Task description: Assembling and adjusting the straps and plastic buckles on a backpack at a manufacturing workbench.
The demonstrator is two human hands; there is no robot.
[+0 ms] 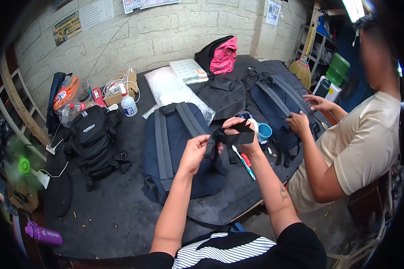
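A black webbing strap point(235, 138) is stretched between my hands, above the right side of a dark blue backpack point(184, 152). My left hand point(195, 153) pinches the strap where it hangs in a loop. Closed round its other end is my right hand point(243, 134), with a folded piece of the strap standing up over the fingers. A small black part, perhaps a buckle, sits on the strap between the hands; its details are too small to make out. The backpack lies with its two grey shoulder straps point(164, 148) facing up.
At the right, a person point(354, 148) has both hands at a second blue backpack point(280, 105). A blue cup point(264, 131) and toothbrush point(243, 162) lie near my right hand. A black bag point(94, 139), spray bottle point(128, 102) and plastic-wrapped stack point(175, 89) occupy the table.
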